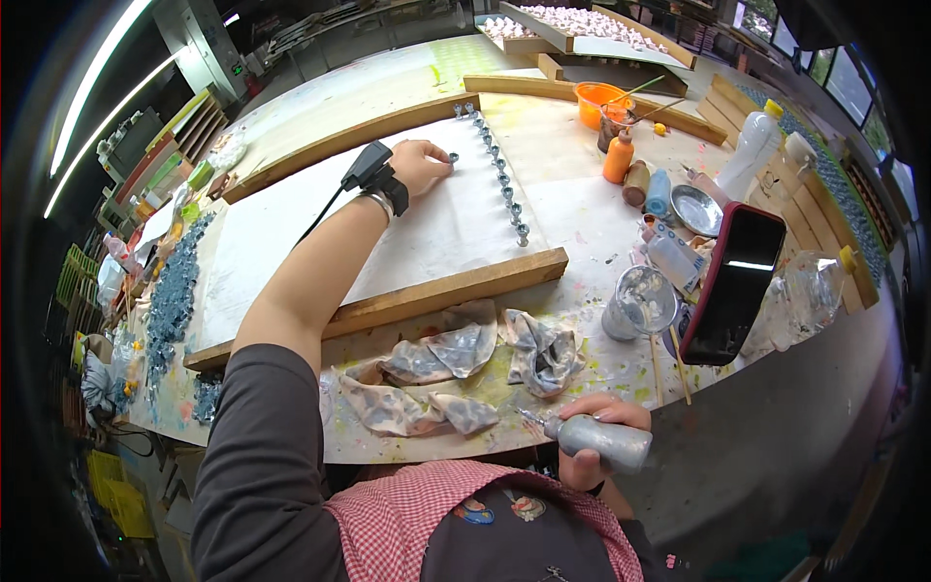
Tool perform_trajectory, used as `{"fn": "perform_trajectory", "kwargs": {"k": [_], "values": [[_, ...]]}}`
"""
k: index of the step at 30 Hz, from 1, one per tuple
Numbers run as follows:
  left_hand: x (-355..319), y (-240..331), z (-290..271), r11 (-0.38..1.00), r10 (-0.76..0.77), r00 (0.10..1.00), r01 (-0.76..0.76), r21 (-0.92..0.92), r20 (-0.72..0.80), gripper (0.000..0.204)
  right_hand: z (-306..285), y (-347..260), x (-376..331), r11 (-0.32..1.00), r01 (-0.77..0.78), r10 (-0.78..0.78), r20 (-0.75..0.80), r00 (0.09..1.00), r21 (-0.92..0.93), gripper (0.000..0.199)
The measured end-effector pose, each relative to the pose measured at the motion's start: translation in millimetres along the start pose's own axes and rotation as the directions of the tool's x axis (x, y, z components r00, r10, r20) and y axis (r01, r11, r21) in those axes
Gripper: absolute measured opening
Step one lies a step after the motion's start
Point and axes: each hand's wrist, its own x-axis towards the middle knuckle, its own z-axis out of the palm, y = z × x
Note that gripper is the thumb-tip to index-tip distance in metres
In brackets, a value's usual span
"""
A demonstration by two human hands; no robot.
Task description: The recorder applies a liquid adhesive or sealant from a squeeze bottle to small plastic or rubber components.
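On the white board (pixel 388 233), my left hand (pixel 419 165) reaches out with its fingers together at a small blue-grey piece (pixel 453 157). The pinch is partly hidden by the hand itself. Just right of it, a row of similar small blue-grey pieces (pixel 506 192) runs along the board's right side. Low in front of my body, my right hand (pixel 601 427) is wrapped round a grey squeeze bottle (pixel 603 442), tilted with its thin metal nozzle pointing left. Stained cloths (pixel 451 349) lie crumpled on the table near that nozzle.
Wooden bars (pixel 465 281) edge the board. At right are a phone (pixel 734 283), a cup of grey paint (pixel 640 303), a metal bowl (pixel 696 210), an orange bottle (pixel 618 157) and an orange bowl (pixel 601 103). Blue-grey pieces (pixel 175 291) are heaped at left.
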Motion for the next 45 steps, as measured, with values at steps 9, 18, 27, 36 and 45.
{"fn": "perform_trajectory", "kwargs": {"k": [9, 18, 27, 36, 45], "values": [[20.8, -10.1, -9.4, 0.931, -0.159, 0.983, 0.181, -0.318, 0.095, 0.015, -4.5, 1.7, 1.8, 0.999, -0.014, 0.012, 0.087, 0.996, 0.030, 0.043], [75.6, 19.9, 10.5, 0.973, -0.222, 0.959, 0.229, 0.020, -0.176, 0.025, -32.4, -2.5, 3.8, 0.997, -0.079, 0.072, 0.334, 0.940, 0.006, 0.047], [95.3, 14.5, 22.6, 0.950, -0.294, 0.940, 0.308, 0.058, -0.175, 0.024, -23.8, -10.6, 12.6, 0.986, -0.147, 0.167, 0.346, 0.923, -0.085, 0.050], [112.4, 2.8, 45.9, 0.951, -0.267, 0.949, 0.288, 0.113, -0.170, 0.021, -29.7, -9.9, 9.1, 0.988, -0.111, 0.143, 0.361, 0.922, -0.107, 0.050], [70.4, 31.3, -30.9, 0.671, 0.163, 0.934, -0.342, 0.658, 0.319, 0.027, -23.6, -0.6, -1.2, 0.991, -0.034, 0.050, 0.116, 0.992, -0.132, 0.047]]}}
